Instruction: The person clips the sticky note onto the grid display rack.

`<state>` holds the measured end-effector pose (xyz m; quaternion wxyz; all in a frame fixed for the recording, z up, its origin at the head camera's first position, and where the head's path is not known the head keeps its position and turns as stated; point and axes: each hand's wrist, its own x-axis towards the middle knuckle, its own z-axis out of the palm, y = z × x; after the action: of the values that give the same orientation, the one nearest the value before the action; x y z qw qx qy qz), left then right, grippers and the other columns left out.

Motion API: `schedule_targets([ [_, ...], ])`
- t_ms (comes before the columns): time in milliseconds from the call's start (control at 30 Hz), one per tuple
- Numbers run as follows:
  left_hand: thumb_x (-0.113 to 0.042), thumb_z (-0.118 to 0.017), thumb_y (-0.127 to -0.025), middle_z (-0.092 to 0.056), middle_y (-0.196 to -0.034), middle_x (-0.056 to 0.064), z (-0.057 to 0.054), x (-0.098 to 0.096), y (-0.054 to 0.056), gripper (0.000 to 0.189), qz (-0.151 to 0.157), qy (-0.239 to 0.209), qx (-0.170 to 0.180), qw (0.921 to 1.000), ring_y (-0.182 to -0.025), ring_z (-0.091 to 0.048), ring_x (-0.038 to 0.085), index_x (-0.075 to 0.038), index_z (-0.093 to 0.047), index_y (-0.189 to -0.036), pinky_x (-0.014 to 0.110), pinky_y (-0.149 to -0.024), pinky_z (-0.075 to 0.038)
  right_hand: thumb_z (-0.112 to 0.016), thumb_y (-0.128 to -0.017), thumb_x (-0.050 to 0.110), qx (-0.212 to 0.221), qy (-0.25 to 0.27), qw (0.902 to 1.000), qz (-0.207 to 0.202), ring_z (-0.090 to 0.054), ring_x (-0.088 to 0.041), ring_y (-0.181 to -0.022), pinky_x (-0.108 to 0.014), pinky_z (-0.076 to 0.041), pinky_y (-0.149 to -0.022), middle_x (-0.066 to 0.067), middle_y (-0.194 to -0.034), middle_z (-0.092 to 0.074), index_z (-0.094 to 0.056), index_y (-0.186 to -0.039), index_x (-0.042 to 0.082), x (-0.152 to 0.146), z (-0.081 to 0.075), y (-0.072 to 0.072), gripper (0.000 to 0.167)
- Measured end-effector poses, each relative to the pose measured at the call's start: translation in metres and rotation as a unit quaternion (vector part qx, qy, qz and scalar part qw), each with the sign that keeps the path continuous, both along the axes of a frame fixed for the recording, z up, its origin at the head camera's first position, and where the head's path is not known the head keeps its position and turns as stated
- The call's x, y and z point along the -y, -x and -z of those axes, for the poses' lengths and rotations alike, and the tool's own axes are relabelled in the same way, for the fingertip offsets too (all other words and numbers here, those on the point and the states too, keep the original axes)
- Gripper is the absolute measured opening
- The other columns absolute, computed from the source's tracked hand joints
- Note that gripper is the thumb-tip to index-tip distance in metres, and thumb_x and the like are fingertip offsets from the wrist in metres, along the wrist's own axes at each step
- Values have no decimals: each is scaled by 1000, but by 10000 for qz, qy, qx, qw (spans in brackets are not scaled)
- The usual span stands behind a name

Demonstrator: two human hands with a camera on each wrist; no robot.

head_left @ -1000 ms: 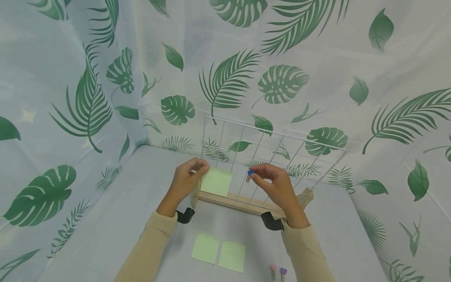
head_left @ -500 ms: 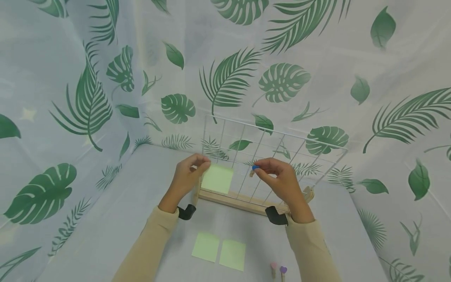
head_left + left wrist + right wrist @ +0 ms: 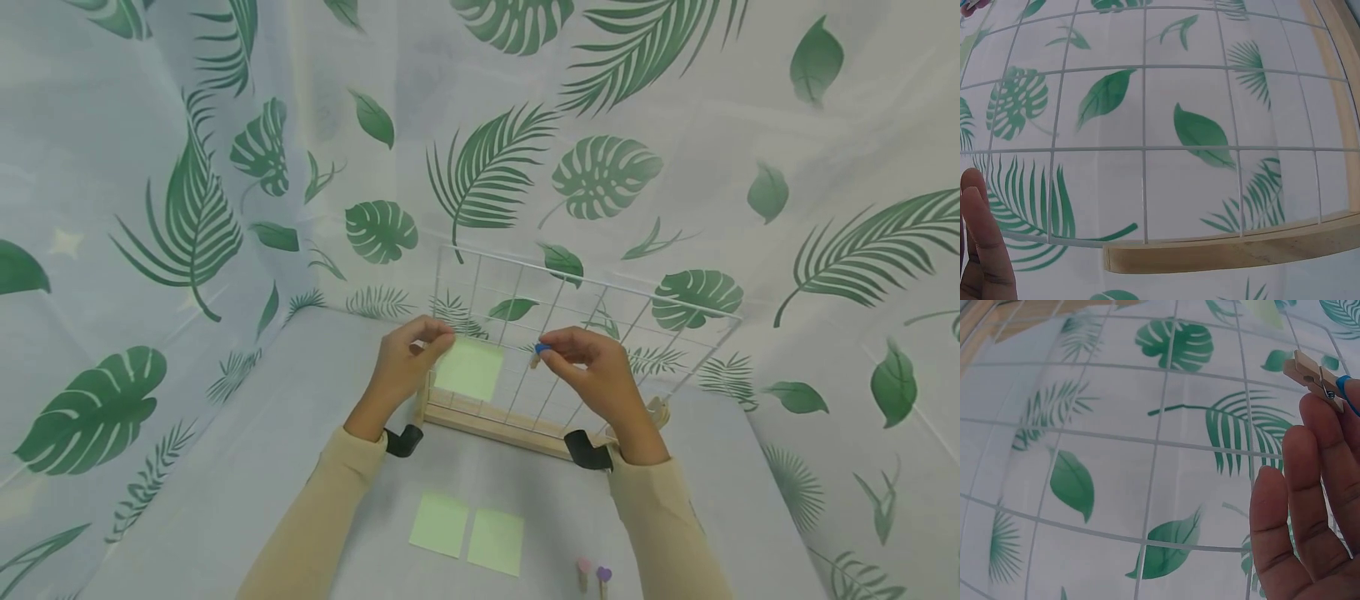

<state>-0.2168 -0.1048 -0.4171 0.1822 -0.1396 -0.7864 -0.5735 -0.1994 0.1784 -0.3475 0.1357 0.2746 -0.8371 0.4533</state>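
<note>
My left hand (image 3: 405, 367) pinches a pale green sticky note (image 3: 471, 371) by its upper left corner. The note lies at the left part of a white wire grid (image 3: 585, 281); whether it touches the wires I cannot tell. Between the thumb and fingers of my right hand (image 3: 596, 367) is a small wooden clothespin (image 3: 1311, 376) with a blue ornament (image 3: 1343, 384). It is held a little to the right of the note, its wooden tip angled down and leftward in the head view. In the left wrist view only some fingers (image 3: 988, 244) show at the edge.
A wooden base (image 3: 495, 427) carries the upright grid. On the table in front lie two more green notes, a left one (image 3: 440, 523) and a right one (image 3: 496, 542). Pink-topped (image 3: 583, 569) and purple heart-topped (image 3: 603, 575) clothespins lie near the right forearm. Leaf-printed cloth (image 3: 495, 83) surrounds the table.
My left hand has raised the sticky note and shifted it slightly right along the grid. My right hand, with the clothespin, has moved a little up and to the right.
</note>
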Motion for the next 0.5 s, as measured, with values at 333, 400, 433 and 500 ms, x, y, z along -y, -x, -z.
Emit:
schedule_targets([
  [333, -21, -74, -105, -77, -102, 7, -3, -1, 5, 17, -104, -142, -261, 9995, -96, -67, 21, -6, -76, -113, 29, -75, -52, -75, -98, -3, 6, -50, 10000, 28, -71, -5, -90, -17, -57, -84, -16, -100, -80, -78, -111, -4, 5, -8, 5, 13],
  [400, -21, -74, -105, -77, -101, 8, -4, -1, 5, 17, -149, -163, -275, 9994, -96, -67, 22, -6, -76, -112, 29, -75, -52, -75, -98, -2, 62, -78, 9999, 18, -72, -7, -90, -18, -58, -84, -15, -99, -81, -78, -111, -4, 6, -9, 5, 13],
  [433, -21, -75, -105, -77, -101, 8, -4, -1, 6, 17, -178, -162, -276, 9993, -96, -67, 22, -6, -75, -112, 29, -75, -52, -75, -99, -1, 86, -98, 9999, 10, -72, -8, -90, -19, -58, -84, -15, -99, -81, -78, -111, -4, 6, -10, 5, 13],
  [500, -22, -75, -104, -77, -101, 8, -5, -1, 6, 17, -235, -160, -283, 9992, -96, -68, 22, -5, -76, -111, 28, -75, -52, -75, -99, -1, 149, -157, 9998, 3, -73, -12, -91, -20, -58, -85, -14, -101, -81, -78, -112, -4, 7, -11, 6, 14],
])
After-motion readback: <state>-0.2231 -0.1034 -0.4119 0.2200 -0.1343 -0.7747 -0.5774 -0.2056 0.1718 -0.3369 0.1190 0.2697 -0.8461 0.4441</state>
